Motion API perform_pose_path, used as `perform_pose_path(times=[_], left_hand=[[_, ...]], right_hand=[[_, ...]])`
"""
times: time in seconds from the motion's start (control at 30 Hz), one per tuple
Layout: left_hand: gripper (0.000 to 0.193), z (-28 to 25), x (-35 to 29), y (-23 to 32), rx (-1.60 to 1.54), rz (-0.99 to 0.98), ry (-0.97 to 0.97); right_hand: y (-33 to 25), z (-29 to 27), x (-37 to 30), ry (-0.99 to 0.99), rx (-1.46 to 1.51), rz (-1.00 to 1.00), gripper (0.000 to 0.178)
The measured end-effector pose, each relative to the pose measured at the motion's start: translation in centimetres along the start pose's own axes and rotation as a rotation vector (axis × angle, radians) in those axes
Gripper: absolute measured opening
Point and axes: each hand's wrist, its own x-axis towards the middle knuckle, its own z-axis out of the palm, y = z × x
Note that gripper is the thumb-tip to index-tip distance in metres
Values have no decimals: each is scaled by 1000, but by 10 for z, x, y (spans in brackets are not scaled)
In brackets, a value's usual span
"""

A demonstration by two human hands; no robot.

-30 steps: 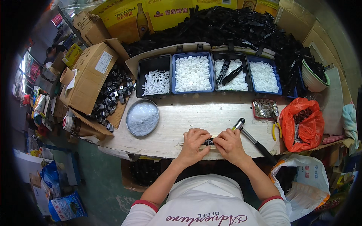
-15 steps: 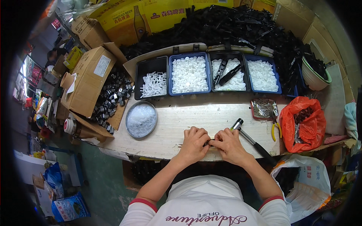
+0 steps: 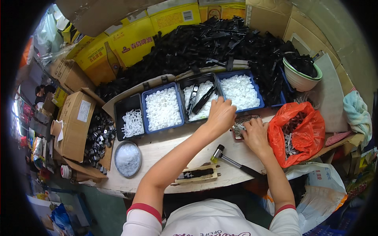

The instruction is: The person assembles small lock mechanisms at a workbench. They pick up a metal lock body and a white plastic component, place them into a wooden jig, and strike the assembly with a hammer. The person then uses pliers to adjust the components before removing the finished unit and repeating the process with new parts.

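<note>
My left hand (image 3: 221, 115) is at the front corner between the black bin with white pieces (image 3: 199, 117) and the right blue bin (image 3: 252, 107). Its fingers are bent and bunched; whatever they hold is hidden. Over a small red-rimmed tray of metal pins (image 3: 238, 128) reaches my right hand (image 3: 256, 135), its fingers spread among the pins. Near the table's front edge lies a wooden fixture (image 3: 215, 173) with a long black part (image 3: 199, 173) set in it. A mallet (image 3: 233, 161) with a black grip rests to the right of the fixture.
Two black pieces (image 3: 202, 100) lie across the black bin. Further left stand a blue bin of white caps (image 3: 163, 112), a black bin of white pieces (image 3: 133, 124) and a round dish (image 3: 128, 159). A red plastic bag (image 3: 307, 141) sits right. Black parts (image 3: 204, 43) are heaped behind.
Both hands have left the fixture at the front edge, uncovering it. The left has gone forward to the bins, the right to the pin tray. The head view has shifted.
</note>
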Motion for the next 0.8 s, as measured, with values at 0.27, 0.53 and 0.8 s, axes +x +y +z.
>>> perform_pose_path(times=[0.27,0.53,0.8], left_hand=[[13,26,63,-14,-59,-77,-505],[19,27,56,-41,-501,-115,-205],[15,-26,-25,-10,-1409,-510,-28]], right_hand=[[7,17,8,-14,-9,-91,10],[19,11,3,35,178,-64,17],[10,-17,-1,206,685,-86,8]])
